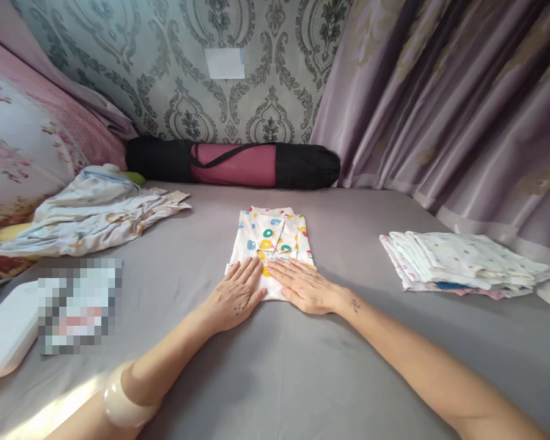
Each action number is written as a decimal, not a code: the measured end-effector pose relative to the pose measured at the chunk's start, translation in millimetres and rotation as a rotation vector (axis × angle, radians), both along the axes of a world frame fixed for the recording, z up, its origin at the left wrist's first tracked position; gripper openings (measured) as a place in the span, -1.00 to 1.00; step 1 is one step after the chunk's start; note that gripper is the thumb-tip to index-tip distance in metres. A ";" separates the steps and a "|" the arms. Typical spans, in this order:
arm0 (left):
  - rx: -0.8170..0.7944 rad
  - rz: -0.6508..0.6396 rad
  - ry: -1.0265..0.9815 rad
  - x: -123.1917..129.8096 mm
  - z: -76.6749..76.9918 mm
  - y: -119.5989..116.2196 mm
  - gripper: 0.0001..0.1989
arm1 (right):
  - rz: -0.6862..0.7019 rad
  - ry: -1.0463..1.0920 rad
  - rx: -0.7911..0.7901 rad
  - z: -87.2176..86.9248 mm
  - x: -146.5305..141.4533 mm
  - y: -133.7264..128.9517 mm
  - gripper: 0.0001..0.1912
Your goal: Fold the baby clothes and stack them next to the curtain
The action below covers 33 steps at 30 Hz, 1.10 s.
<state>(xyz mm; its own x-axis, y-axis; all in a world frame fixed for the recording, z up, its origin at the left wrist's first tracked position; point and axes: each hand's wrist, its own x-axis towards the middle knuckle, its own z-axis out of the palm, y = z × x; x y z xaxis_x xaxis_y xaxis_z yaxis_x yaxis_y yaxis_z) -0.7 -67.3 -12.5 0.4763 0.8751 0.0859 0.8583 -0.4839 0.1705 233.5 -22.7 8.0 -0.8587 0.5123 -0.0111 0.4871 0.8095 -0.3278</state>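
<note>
Head view shows one folded white garment point(272, 235), printed with colourful figures, lying flat on the middle of one grey sheet point(348, 366). Two bare hands press on its near part: the left hand point(238, 292) on its left edge, the right hand point(305, 287) on its right. Both are palm down with fingers stretched out, closed around nothing. One pale bangle point(114, 400) circles the left forearm. Well apart to the right lies one stack of folded cloths point(467, 263); its layers overlap too much to count. To the left are one loose heap of crumpled fabric point(91, 211), one floral pillow point(18, 140), one white rounded object point(16, 330) and, just beside that, one blurred-out item point(85, 318). Beyond the garment, one long black-and-maroon bag point(233, 165) with a black strap lies along the patterned wall point(165, 67), where one white sheet of paper point(225, 63) hangs.
</note>
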 end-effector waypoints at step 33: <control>-0.002 0.635 -1.072 -25.2 28.4 6.3 -0.45 | 0.173 0.045 0.063 9.3 -102.3 -7.5 -0.45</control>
